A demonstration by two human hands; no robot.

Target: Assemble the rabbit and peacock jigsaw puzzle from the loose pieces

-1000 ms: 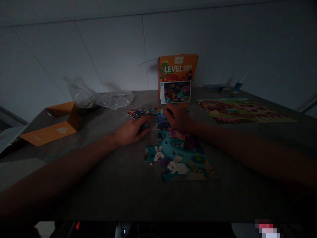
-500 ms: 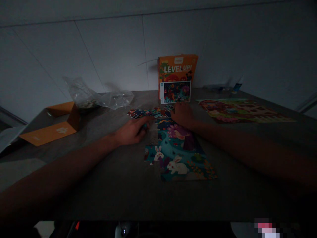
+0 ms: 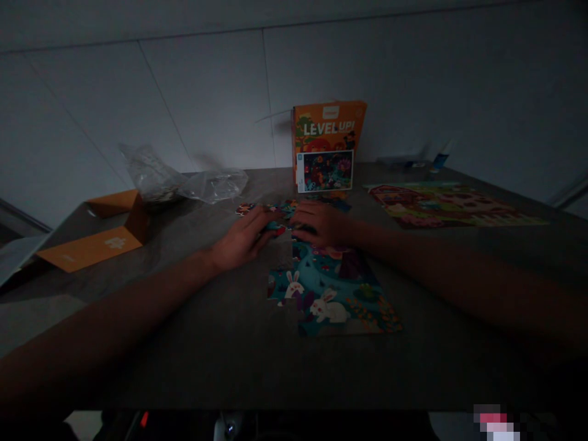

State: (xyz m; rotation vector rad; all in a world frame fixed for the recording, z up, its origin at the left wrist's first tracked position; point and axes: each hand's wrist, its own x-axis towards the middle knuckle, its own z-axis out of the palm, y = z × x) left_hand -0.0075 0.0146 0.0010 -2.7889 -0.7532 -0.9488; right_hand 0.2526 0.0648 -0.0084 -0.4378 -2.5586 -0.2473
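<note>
Left hand (image 3: 241, 241) pinches teal-and-red puzzle piece (image 3: 274, 228); right hand (image 3: 324, 224) grip: can't tell. Clear plastic bag (image 3: 154, 174), contents unclear. Orange cardboard box (image 3: 329, 136) reads "LEVEL UP!"

Near puzzle (image 3: 316, 272): teal, white rabbits, purple patches. Puzzle piece (image 3: 279, 231): teal, red. Right puzzle (image 3: 445, 206): red, brown, green. Far box (image 3: 329, 130): orange, white lettering. Card (image 3: 327, 171): white border, dark multicoloured print. Left box (image 3: 92, 248): orange, white mark.

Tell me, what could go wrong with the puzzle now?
The right hand is over the joined puzzle, so it might nudge pieces apart. The light looks dim, so loose pieces could be hard to match. The picture card, standing before the orange box, might topple if bumped.
</note>
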